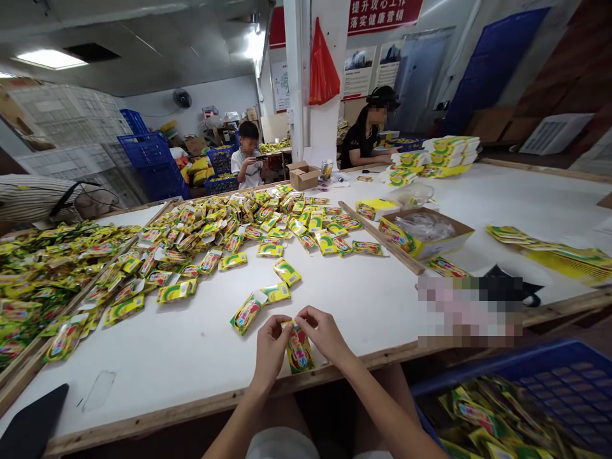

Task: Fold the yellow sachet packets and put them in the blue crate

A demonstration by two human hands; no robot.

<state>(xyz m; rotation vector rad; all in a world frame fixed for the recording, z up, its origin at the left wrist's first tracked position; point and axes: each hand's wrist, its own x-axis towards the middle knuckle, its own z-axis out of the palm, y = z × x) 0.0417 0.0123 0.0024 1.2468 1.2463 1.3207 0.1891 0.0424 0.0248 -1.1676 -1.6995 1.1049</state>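
At the near edge of the white table, a small yellow and green printed carton (300, 350) stands or leans between my hands. My left hand (270, 347) pinches its upper left end with thumb and fingertips. On the other side, my right hand (326, 333) is closed on the upper right end, the thumbs almost meeting at the top flap. What is inside the carton is hidden. Just beyond my left hand lie a similar carton with an open white flap (248, 312) and another carton (276, 292).
A large heap of cartons (229, 220) spreads across the table, with green-yellow packets (43, 274) behind a wooden strip at left. A box of plastic bags (428, 233) stands right. A blue crate (564, 376) sits below. Two people (247, 159) sit across.
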